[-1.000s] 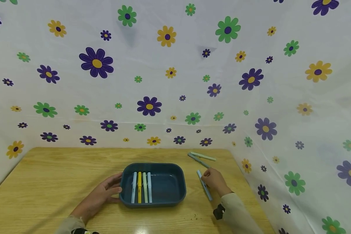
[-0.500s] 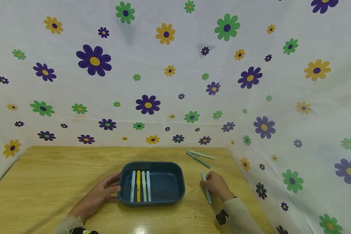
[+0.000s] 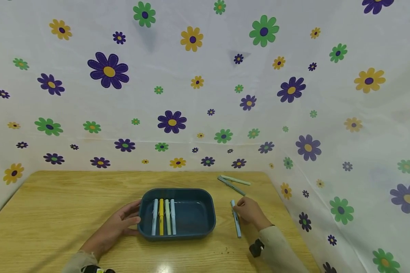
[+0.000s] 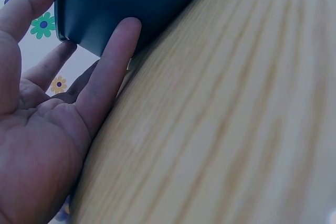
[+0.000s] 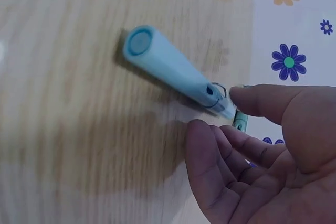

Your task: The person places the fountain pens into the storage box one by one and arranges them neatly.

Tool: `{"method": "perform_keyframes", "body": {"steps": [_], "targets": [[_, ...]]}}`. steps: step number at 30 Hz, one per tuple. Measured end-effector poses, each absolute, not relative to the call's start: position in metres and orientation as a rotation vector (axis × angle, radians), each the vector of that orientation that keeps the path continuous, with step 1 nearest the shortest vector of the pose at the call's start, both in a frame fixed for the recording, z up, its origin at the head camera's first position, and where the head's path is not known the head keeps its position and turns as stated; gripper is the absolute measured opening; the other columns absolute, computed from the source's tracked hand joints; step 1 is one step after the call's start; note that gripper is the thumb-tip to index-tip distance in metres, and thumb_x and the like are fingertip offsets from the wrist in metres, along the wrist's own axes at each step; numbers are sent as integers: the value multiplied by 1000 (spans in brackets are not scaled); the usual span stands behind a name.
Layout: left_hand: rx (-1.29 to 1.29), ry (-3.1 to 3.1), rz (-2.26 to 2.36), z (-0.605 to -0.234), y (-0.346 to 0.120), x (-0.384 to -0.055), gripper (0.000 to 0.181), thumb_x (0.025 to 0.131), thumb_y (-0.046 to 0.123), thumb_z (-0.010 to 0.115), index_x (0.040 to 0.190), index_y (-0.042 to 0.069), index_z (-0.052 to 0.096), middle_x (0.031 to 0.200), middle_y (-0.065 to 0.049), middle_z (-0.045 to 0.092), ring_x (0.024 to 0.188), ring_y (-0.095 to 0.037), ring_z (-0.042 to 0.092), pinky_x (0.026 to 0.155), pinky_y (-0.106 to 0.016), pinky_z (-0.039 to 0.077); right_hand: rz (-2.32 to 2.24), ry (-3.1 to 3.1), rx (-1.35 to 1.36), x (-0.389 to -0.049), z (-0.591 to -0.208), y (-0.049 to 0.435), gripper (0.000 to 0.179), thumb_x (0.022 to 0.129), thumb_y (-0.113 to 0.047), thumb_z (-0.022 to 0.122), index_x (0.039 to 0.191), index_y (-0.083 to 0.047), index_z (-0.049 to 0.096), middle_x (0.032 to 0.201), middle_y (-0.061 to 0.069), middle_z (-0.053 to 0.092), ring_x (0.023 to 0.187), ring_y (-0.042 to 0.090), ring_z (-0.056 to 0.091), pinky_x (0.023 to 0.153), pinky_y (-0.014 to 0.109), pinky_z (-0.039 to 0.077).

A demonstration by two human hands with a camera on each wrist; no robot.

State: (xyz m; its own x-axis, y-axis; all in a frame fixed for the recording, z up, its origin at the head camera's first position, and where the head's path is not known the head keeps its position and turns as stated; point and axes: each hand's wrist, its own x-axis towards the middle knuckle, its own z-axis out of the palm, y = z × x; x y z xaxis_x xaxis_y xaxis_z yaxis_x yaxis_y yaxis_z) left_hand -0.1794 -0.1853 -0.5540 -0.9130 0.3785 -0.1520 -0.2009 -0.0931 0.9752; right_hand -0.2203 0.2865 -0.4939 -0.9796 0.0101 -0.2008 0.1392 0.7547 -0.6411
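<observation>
A dark blue box (image 3: 194, 237) with rounded corners stands on the table. My left hand (image 3: 117, 227) rests at its left end. In the left wrist view, outstretched fingers (image 4: 113, 61) touch the box's wall. Several pens lie side by side in its left part: light blue, yellow (image 3: 161, 218), pale green and light blue. My right hand (image 3: 251, 212) is at the upper end of a light blue pen (image 3: 237, 225) on the table right of the box. The right wrist view shows the pen's clip end between thumb and fingers, its broad end pointing away.
Behind my right hand, a pale green pen (image 3: 239, 181) and a dark grey-green pen (image 3: 234, 186) lie at an angle, meeting at their left ends. Small dark specks dot the wooden table (image 3: 71, 204) in front. A flower-printed white cloth (image 3: 205, 68) closes off the back and right.
The light blue pen at my right hand has shifted and turned on the table, now lying a bit further left and steeper than at first. My left hand keeps its place on the box.
</observation>
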Motion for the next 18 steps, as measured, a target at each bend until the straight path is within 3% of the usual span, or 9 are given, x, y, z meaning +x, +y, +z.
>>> {"method": "perform_keyframes", "body": {"steps": [7, 18], "targets": [[196, 1818, 2060, -557, -185, -180, 73, 104, 16, 62, 165, 8, 22, 162, -29, 27, 137, -32, 48, 92, -54, 59, -1036, 2705, 168, -232, -496, 283, 23, 94, -11, 73, 109, 4, 64, 99, 14, 69, 75, 22, 67, 62, 38, 60], [167, 1829, 2057, -555, -186, -180, 73, 104, 17, 63, 165, 11, 23, 163, -27, 28, 138, -33, 46, 93, -53, 59, -1116, 2584, 209, -226, -495, 282, 14, 98, -8, 69, 101, -3, 56, 87, 12, 64, 63, 22, 64, 56, 36, 59]]}}
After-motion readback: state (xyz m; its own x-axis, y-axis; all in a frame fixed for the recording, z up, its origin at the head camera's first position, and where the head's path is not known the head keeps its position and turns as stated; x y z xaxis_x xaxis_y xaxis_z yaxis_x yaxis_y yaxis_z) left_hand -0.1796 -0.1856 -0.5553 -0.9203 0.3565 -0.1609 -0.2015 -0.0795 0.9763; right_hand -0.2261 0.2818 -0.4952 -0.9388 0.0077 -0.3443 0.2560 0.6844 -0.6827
